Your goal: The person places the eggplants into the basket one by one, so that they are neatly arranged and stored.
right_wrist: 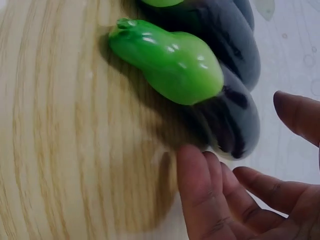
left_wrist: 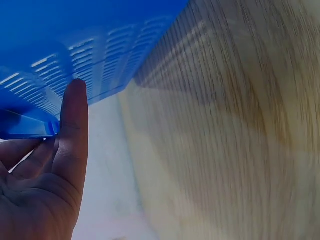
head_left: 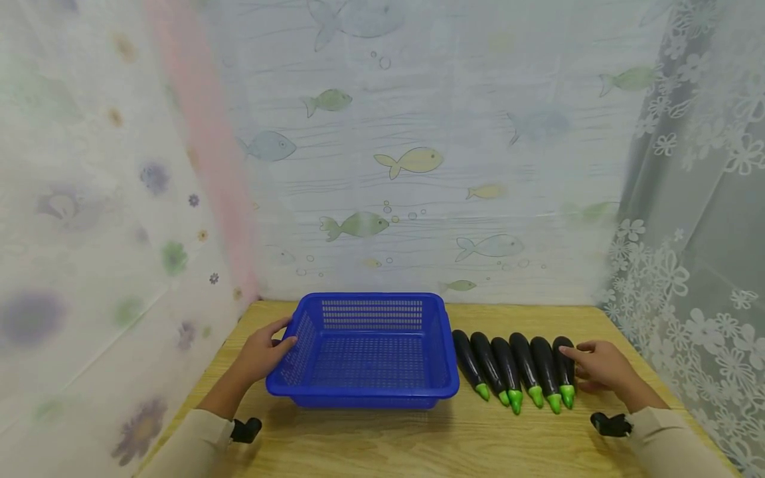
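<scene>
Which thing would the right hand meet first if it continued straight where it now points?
The right hand would probably meet the rightmost eggplant first; they look very close, though whether they touch is unclear.

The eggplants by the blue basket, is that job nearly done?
Not much yet, it seems. Done: six eggplants lie in a row on the table beside the blue basket. In hand: the left hand holds the basket's rim; the right hand is at the outermost eggplant, not clearly gripping. Left: probably putting eggplants into the basket, since all six lie outside it.
</scene>
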Available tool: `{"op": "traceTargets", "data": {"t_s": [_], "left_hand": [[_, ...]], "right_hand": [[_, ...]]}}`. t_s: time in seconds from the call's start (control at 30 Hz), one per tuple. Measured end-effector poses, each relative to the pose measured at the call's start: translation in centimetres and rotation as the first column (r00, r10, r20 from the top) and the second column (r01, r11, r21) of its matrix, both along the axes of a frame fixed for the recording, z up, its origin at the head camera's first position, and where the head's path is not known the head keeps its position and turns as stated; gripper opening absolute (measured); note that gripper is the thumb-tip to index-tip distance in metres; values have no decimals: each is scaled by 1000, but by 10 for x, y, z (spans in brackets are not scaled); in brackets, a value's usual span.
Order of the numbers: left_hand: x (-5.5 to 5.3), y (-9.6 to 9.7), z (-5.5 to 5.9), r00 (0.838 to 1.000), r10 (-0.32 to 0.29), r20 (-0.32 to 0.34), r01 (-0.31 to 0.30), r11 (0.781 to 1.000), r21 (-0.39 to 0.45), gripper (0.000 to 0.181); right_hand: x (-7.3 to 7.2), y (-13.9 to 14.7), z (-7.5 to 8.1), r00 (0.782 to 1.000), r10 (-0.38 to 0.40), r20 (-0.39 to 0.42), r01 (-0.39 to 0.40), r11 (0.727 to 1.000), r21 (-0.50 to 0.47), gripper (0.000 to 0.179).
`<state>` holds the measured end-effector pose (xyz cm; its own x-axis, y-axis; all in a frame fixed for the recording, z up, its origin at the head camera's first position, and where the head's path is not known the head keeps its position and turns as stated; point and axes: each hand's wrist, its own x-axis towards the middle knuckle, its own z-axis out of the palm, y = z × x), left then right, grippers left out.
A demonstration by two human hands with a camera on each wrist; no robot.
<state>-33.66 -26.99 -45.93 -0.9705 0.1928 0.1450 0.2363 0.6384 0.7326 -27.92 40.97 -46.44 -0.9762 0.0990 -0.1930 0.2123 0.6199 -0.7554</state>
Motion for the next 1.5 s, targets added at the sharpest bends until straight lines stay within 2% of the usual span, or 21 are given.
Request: {"op": "traceTargets", "data": {"t_s": [0.1, 0.4, 0.67, 0.93, 1.17, 1.5], "left_hand": [[-1, 4, -1, 999, 15, 30, -16, 999, 36, 64], [1, 10, -1, 995, 6, 95, -19, 990, 137, 68], [4, 14, 0, 996, 17, 85, -31, 987, 159, 67], [5, 16, -4, 996, 38, 78, -51, 983, 178, 66], [9, 19, -4, 998, 35, 58, -46, 977, 209, 65], [10, 21, -5, 995, 64, 72, -80, 966, 246, 60]], "right_hand": [[1, 1, -3, 1000, -17, 7, 18, 999, -39, 94], [-2, 3, -9, 998, -39, 40, 42, 996, -76, 94], [-3, 1, -14, 999, -34, 4, 34, 997, -67, 90], [-1, 0, -12, 999, -40, -11, 39, 997, -65, 88], [-1, 0, -3, 998, -55, -44, 54, 998, -32, 90], [4, -13, 21, 996, -39, -75, 32, 995, -91, 94]]}}
